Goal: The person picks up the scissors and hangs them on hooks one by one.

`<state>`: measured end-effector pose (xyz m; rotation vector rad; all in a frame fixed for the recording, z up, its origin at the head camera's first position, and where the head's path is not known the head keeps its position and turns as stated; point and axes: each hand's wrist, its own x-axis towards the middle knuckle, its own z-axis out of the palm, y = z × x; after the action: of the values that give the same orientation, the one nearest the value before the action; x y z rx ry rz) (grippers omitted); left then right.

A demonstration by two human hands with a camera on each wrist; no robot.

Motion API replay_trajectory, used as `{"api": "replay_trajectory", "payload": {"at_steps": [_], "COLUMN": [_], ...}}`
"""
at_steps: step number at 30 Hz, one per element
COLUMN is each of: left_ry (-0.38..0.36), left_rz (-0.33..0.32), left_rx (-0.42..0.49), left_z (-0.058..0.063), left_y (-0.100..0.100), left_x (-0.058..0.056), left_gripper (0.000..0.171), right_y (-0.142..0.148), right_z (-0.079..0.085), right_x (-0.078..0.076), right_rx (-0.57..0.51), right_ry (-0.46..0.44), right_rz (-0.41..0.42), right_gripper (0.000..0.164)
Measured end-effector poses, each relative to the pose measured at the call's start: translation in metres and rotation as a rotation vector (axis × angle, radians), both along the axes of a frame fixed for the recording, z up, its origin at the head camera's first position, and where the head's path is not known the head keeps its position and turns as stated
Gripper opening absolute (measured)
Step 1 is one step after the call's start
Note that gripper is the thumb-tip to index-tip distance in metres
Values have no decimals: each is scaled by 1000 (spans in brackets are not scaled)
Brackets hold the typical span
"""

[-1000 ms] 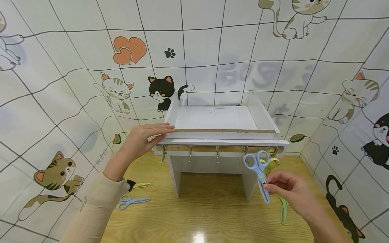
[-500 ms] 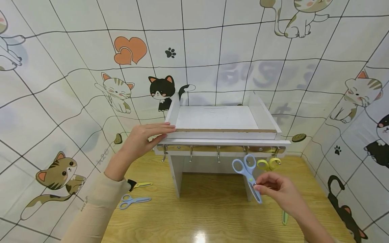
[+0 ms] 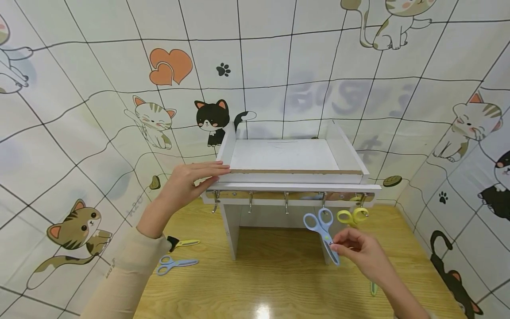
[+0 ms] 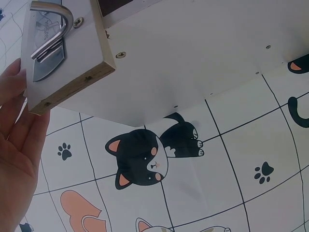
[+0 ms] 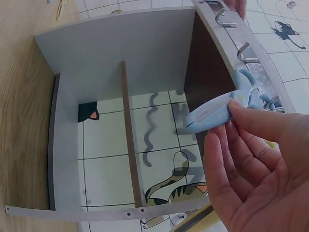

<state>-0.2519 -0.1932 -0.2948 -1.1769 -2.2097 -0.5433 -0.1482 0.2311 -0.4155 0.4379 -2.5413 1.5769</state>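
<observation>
My right hand [image 3: 364, 252] pinches light-blue scissors [image 3: 323, 232] by their covered blades between thumb and fingers. Their handle loops point up, right at the fourth hook [image 3: 324, 199] on the front of a white rack [image 3: 295, 178]. In the right wrist view, the loops of the blue scissors [image 5: 217, 111] overlap the hook strip. My left hand [image 3: 187, 179] rests with straight fingers on the rack's left front corner. Seen from the left wrist, its fingers [image 4: 36, 130] lie against the board end beside a hook [image 4: 60, 31]. Yellow scissors [image 3: 353, 217] hang at the rightmost hook, their lower part hidden behind my right hand.
On the wooden table [image 3: 259, 274] at left lie other blue scissors [image 3: 175, 263] and a yellow-bladed pair [image 3: 187, 243] with a black part. A green tip [image 3: 373, 289] shows beneath my right forearm. Cat-print cloth [image 3: 263, 79] surrounds the table at back and sides.
My right hand has moved left with the blue scissors, from near the rightmost hook to the fourth one, uncovering the yellow handles. My left hand has stayed on the rack corner.
</observation>
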Motion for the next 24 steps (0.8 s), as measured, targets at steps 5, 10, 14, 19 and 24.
{"api": "replay_trajectory", "payload": {"at_steps": [5,10,14,19,24], "left_ry": [8,18,20,18,19], "left_rz": [-6,-9,-10,-15,-15], "left_rx": [9,13,13,16,22], "left_z": [-1,-2,-3,-3,-3], "left_y": [0,0,0,0,0], "left_x": [-1,-2,-3,-3,-3], "left_gripper": [41,41,41,41,41], "right_y": [-1,2,7,16,26], "right_z": [-2,-6,-11,-16,-28], "right_x": [0,0,1,3,4], "right_rx": [24,49,65,76,52], "right_ry": [26,41,0,-76,-168], "right_rz": [-36,-60,-84,-97,-105], "right_gripper": [4,3,5,14,22]}}
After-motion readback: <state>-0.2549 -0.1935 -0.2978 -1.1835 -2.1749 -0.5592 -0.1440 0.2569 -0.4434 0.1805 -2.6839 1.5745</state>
